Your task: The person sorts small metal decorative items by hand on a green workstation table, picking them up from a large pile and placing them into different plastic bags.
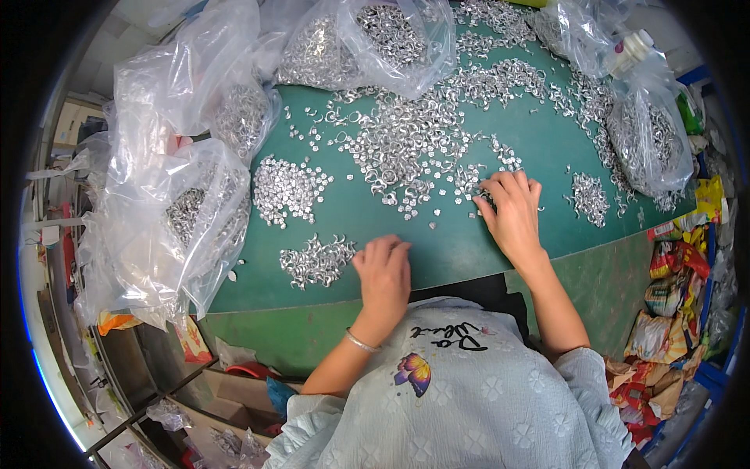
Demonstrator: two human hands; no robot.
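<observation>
My left hand point(383, 273) is beside a small pile of curved silver metal pieces point(316, 262) near the table's front edge. Its fingers are curled and close together, and anything under them is hidden. Farther right, my right hand point(512, 213) reaches over loose silver pieces, its fingertips down on the table and thumb and fingers apart. Nearest to it are small flower-shaped pieces point(467, 178) at the edge of a large mixed heap point(402, 144). A pile of the flower-shaped pieces point(287, 190) lies to the left.
Clear plastic bags of metal pieces point(186, 215) stand along the left, with another bag point(391, 43) at the back and one point(648, 141) at the right. A small pile of pieces point(590, 198) lies right of my right hand. Colourful packets point(664, 305) fill the right side beyond the green table point(453, 250).
</observation>
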